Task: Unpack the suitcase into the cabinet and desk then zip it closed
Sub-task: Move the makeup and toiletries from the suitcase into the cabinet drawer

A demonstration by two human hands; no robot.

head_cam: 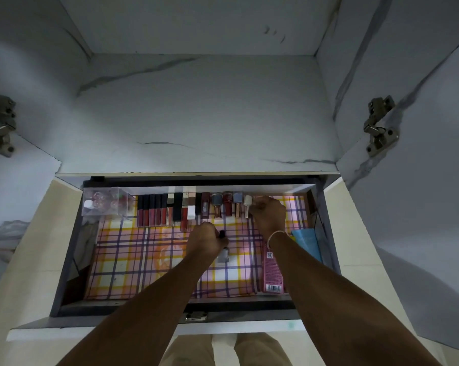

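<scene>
Nearest, left hand (205, 240) curled round a small black-capped bottle (223, 250), held upright over the checked drawer liner (133, 262). Farther, right hand (268, 211) pinching at the right end of the back row of bottles (227, 204), apparently on the white-capped one. Free space just right of that row, nearer the right hand.

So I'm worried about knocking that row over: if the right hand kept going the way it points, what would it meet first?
Probably the drawer's back wall; the right hand is already beside the white-capped bottle ending the row. Depth is unclear.
</scene>
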